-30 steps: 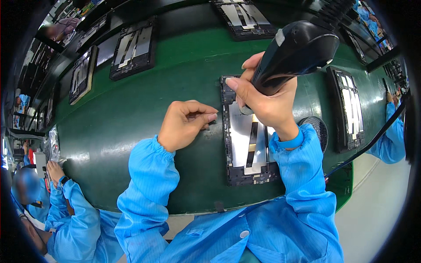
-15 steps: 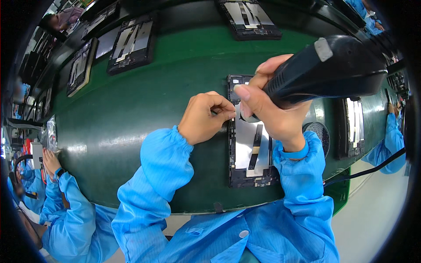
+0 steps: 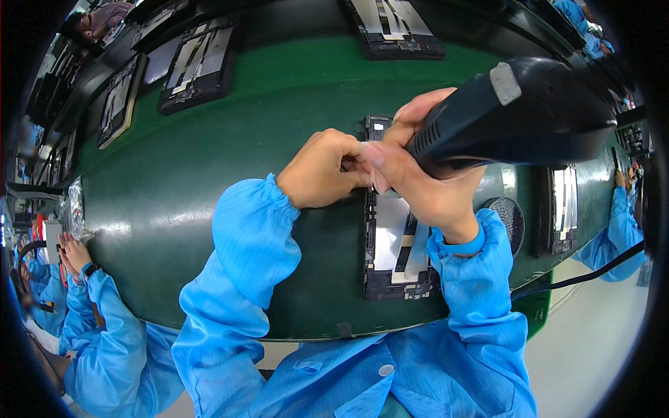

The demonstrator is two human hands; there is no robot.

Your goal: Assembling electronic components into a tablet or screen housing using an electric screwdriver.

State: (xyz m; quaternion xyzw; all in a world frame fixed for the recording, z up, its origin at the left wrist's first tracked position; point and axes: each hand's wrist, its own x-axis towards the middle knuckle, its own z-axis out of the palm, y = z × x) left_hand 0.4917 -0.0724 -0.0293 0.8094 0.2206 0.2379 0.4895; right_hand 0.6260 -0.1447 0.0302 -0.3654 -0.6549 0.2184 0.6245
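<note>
We have an opened tablet [image 3: 385, 240] before us on the workbench [image 3: 153, 230]. Our left hand [image 3: 320, 171] is at its upper left edge; our right hand [image 3: 439, 184] is over its upper part, around a handheld power tool [image 3: 516, 122] that slants away to the right. Just right of our right wrist sits a round dish [image 3: 521, 224], then a 2nd tablet [image 3: 563, 205]. Beyond our hands, 2 tablets [image 3: 198, 66] [image 3: 123, 99] lie far left and 1 tablet [image 3: 396, 28] ahead. At our left, a co-worker's hands [image 3: 74, 255] are near a plastic bag [image 3: 76, 209].
</note>
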